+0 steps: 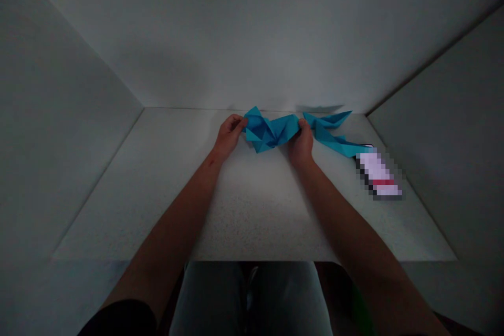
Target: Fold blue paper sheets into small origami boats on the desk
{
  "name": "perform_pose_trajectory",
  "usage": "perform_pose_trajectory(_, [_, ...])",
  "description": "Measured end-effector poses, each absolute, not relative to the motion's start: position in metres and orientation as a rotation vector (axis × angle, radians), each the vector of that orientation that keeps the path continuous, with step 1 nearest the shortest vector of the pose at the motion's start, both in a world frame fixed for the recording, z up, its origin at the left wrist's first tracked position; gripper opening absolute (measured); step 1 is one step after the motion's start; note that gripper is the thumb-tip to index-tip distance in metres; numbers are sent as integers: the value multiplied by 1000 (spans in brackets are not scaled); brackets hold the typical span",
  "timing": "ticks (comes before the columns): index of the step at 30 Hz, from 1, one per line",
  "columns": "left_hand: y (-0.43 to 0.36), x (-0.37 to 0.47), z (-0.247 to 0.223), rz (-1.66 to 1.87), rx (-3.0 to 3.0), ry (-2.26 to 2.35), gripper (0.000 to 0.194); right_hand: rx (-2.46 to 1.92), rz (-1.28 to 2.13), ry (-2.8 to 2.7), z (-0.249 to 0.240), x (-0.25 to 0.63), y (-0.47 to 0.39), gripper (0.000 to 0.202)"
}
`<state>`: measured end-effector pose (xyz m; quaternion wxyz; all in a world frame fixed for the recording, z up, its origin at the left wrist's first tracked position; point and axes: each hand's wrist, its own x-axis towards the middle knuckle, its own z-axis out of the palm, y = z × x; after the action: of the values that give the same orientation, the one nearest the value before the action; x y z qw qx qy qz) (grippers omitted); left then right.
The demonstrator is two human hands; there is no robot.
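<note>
A folded blue paper (271,132), with several points and creases, is stretched between my two hands over the white table. My left hand (231,135) pinches its left edge between thumb and fingers. At the paper's right edge, my right hand (301,143) grips it with the thumb on top; the other fingers are mostly hidden. Just right of my right hand lie more folded blue paper pieces (334,139), long and pointed, one of them reaching over the top of a phone.
The phone (378,170), its bright screen blurred, lies on the right part of the white table (252,220). White walls stand behind the table and on both sides. The table's front edge is just above my legs.
</note>
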<state>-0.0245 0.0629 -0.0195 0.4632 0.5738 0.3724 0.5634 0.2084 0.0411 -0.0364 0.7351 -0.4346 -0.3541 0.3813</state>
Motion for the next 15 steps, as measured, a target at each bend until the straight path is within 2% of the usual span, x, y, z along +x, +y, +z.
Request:
perform_pose_trajectory(8, [53, -23, -18, 1281, 1493, 960, 44, -952, 784, -809, -18, 197, 23, 49])
perform_pose_trajectory(12, [44, -18, -16, 1093, 1613, 905, 53, -977, 722, -865, -19, 197, 22, 49])
perform_pose_trajectory(15, [44, -17, -12, 1058, 1609, 938, 37, -1057, 654, -954, -18, 198, 21, 51])
